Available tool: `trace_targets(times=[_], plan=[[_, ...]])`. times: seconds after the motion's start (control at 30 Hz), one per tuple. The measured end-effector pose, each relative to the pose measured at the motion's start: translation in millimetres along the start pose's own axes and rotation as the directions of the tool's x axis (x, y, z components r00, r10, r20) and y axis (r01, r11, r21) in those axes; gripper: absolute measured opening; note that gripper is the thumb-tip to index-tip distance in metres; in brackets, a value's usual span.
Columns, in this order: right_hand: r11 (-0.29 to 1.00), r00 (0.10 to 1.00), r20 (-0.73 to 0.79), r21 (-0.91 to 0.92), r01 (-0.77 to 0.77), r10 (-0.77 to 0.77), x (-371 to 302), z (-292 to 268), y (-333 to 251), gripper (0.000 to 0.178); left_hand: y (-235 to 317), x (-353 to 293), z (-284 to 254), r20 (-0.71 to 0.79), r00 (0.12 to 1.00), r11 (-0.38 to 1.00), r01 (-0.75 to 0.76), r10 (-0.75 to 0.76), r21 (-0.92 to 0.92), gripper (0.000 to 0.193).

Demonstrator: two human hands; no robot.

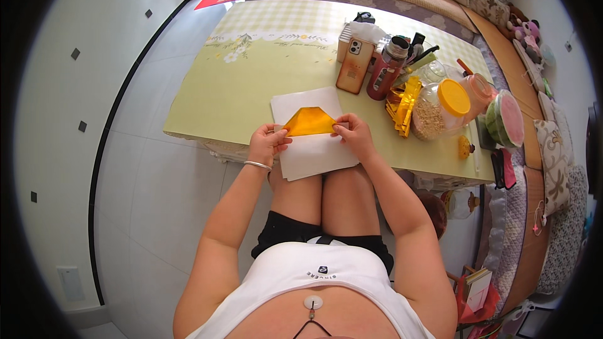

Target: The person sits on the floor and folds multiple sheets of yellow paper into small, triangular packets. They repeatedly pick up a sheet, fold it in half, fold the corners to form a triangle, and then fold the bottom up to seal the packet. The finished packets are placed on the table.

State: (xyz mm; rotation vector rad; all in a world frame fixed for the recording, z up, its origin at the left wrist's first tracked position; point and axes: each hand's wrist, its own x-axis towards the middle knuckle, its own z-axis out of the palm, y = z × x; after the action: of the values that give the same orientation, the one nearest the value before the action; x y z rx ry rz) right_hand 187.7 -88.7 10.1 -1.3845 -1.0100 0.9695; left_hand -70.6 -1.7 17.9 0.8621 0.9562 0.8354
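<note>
A folded piece of orange-yellow paper [309, 122] lies on a stack of white sheets [314, 150] at the near edge of a table. My left hand [267, 143] pinches its lower left corner; a silver bangle is on that wrist. My right hand [353, 135] pinches its lower right corner. The paper has a pointed top and a straight lower edge.
The table [251, 81] has a pale green cloth. On its right stand a phone [355, 66], a dark red bottle [384, 69], yellow folded paper pieces [405, 107], a jar with a yellow lid [443, 108] and a green-rimmed bowl [505, 119]. A sofa runs behind and along the right.
</note>
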Motion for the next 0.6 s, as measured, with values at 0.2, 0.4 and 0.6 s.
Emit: trace_targets(times=[0.2, 0.4, 0.6], plan=[[0.95, 0.993, -0.031, 0.297, -0.101, 0.115, -9, 8, -11, 0.024, -2, 1, -6, 0.025, 1.0, 0.995, -0.007, 0.009, -0.097, 0.018], [0.893, 0.959, -0.28, 0.442, 0.086, 0.046, -19, 31, -11, 0.015, -4, -5, 10, -0.072, 0.994, 0.984, -0.094, 0.084, -0.151, 0.014], [0.894, 0.942, -0.333, 0.409, 0.182, -0.039, -23, 36, -11, 0.012, 2, -12, 15, -0.115, 0.986, 0.993, -0.116, 0.117, 0.014, 0.012]])
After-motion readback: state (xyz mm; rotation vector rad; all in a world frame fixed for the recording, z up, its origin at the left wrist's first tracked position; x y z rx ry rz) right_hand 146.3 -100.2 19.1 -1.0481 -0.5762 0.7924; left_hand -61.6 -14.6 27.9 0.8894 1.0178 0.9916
